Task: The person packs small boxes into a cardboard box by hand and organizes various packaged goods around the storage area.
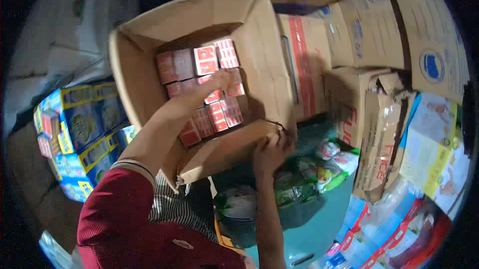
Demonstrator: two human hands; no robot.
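A large open cardboard box [199, 7] stands tilted in front of me, with rows of small red-and-white packs [219, 114] on its bottom. My left hand [219, 82] reaches down inside and touches the packs near the middle of the right-hand rows. Blur hides whether its fingers grip one. At the box's near right corner, my right hand [273, 152] has its fingers closed over the edge of the near flap [229, 144].
Blue-and-yellow packages [87, 127] are stacked at left, with small red-and-white packs [48, 124] beside them. Cartons [369, 24] stand behind and to the right, one torn open [379, 144]. A green surface [319, 219] bears plastic-wrapped goods [329, 169].
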